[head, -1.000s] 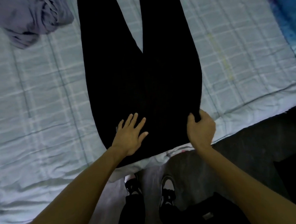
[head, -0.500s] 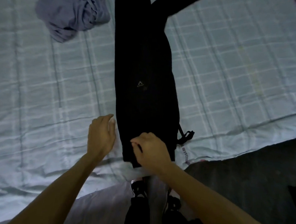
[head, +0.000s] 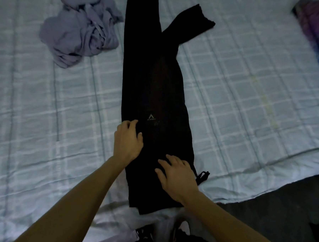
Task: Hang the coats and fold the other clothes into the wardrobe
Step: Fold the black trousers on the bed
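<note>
Black trousers (head: 153, 80) lie lengthwise on the bed, folded in half with one leg over the other; a small triangle logo faces up. One leg end sticks out to the upper right. My left hand (head: 127, 143) rests on the trousers' left edge near the logo, fingers curled loosely. My right hand (head: 176, 175) lies flat on the waist end, fingers spread, pressing the cloth. A black drawstring (head: 202, 176) pokes out at the right of the waist.
A crumpled lilac garment (head: 82, 34) lies at the upper left of the pale checked bedspread (head: 246, 97). A purple and blue cloth (head: 315, 36) sits at the right edge. Dark floor (head: 280, 212) and my shoes are below the bed's edge.
The trousers went from spread open to folded in half lengthwise. Both hands moved up onto the folded cloth; the right hand has gone from pinching the waist to lying flat.
</note>
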